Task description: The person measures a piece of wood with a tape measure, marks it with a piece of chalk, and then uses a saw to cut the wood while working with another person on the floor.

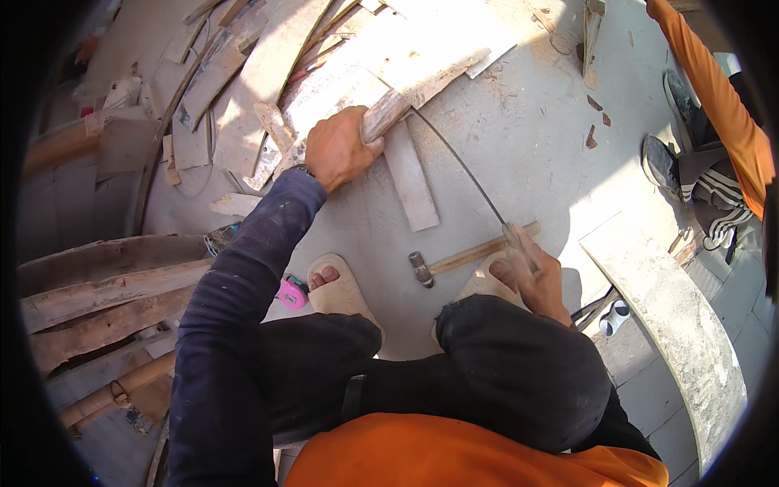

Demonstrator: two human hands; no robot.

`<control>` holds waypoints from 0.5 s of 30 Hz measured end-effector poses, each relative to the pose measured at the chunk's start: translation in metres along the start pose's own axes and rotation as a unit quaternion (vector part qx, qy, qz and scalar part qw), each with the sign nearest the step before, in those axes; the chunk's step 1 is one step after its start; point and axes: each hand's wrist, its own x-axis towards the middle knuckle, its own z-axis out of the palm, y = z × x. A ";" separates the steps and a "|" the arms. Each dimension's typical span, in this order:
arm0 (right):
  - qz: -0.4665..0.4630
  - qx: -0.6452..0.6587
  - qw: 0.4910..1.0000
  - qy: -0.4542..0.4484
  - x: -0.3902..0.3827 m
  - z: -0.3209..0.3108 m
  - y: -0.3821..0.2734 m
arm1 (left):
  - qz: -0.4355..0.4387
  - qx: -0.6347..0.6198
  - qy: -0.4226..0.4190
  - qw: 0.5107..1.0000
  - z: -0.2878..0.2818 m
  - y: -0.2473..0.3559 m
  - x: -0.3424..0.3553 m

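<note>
My left hand (pixel 339 150) is closed on a short, rough piece of wood (pixel 385 115), pressing it down over other boards. Fingers wrapped, my right hand (pixel 542 280) grips the wooden handle of a handsaw, slightly blurred. The thin dark saw blade (pixel 462 166), seen nearly edge-on, slants up to the left and meets the end of the wood piece. Beneath that piece a flat, pale wooden strip (pixel 412 183) lies on the floor. A hammer (pixel 466 256) with a wooden handle rests between my sandalled feet, close to my right hand.
A pink tape measure (pixel 292 292) lies beside my left foot. Loose boards (pixel 268 81) pile up at the far left, with long planks (pixel 114 300) nearer. A wide curved board (pixel 673 333) lies at right. Another person's orange sleeve (pixel 718 89) and shoes (pixel 661 166) show at far right.
</note>
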 end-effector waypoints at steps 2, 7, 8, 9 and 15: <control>-0.009 -0.078 0.997 -0.017 0.070 0.029 -0.040 | 0.018 0.002 0.002 1.000 0.000 0.000 0.009; -0.014 -0.069 0.996 -0.045 0.081 0.031 -0.046 | -0.025 -0.007 -0.023 0.999 -0.004 -0.001 -0.002; -0.027 -0.076 0.996 -0.030 0.059 0.017 -0.037 | -0.024 -0.008 -0.011 1.000 -0.004 -0.003 0.002; -0.036 -0.077 0.996 -0.021 0.026 0.000 -0.013 | -0.022 -0.004 -0.006 1.000 -0.004 -0.001 0.003; -0.064 -0.072 0.995 0.000 0.104 0.043 -0.033 | 0.016 -0.001 0.017 1.000 0.001 0.001 0.011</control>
